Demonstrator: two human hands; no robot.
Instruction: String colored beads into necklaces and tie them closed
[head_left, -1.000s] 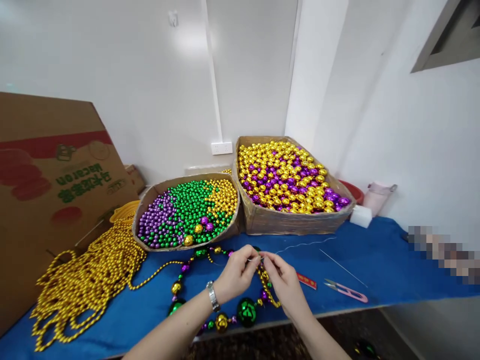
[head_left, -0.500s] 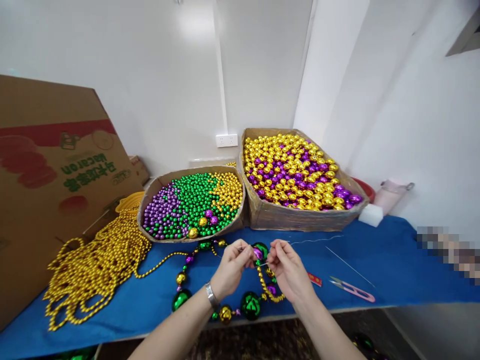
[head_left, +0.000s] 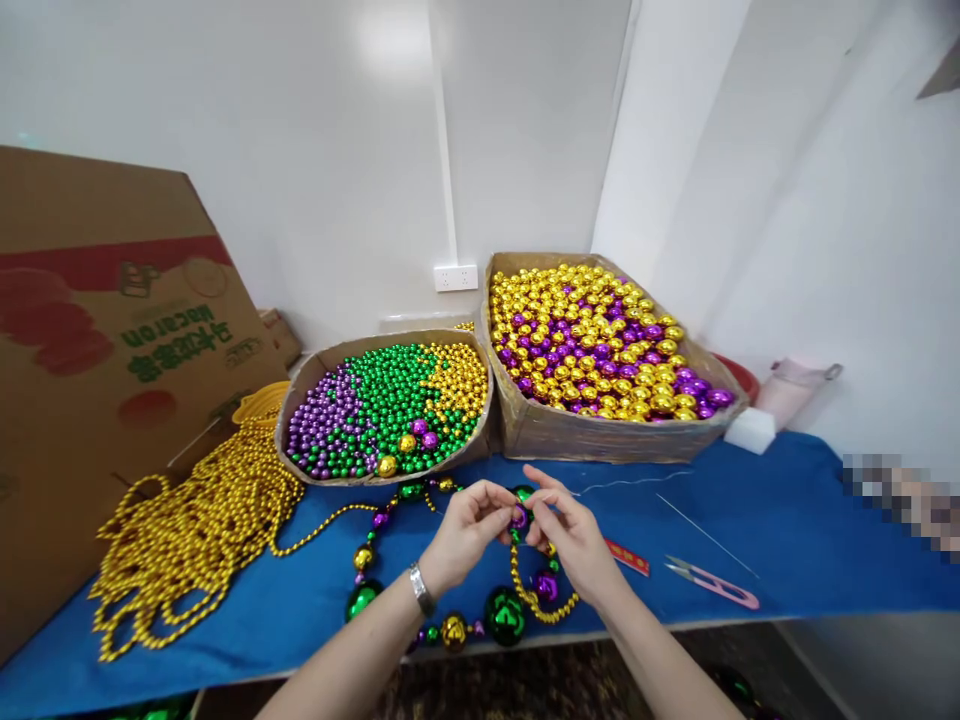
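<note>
My left hand [head_left: 469, 528], with a silver bracelet at its wrist, pinches thin string close to a shiny purple bead [head_left: 519, 516]. My right hand [head_left: 568, 527] meets it there, thumb and finger pinched on the string and another finger stretched out. The fingers cover most of the string and whatever joins there. Under both hands lies a garland of mixed beads, with a large green bead [head_left: 505, 615], a gold bead [head_left: 454, 631] and a purple bead [head_left: 546, 586]. A loop of small gold beads [head_left: 551, 612] hangs below my fingers.
A box of small beads [head_left: 495, 440] and a box of larger beads [head_left: 592, 438] stand behind. Gold bead strands [head_left: 202, 530] are heaped left beside a large carton [head_left: 90, 400]. Pink-handled snips [head_left: 720, 587], a needle-like rod [head_left: 706, 535] and a red strip [head_left: 628, 558] lie right.
My hands have come together from a small gap with string stretched between them. The right hand's finger has lifted outward, and the gold bead loop shows more fully.
</note>
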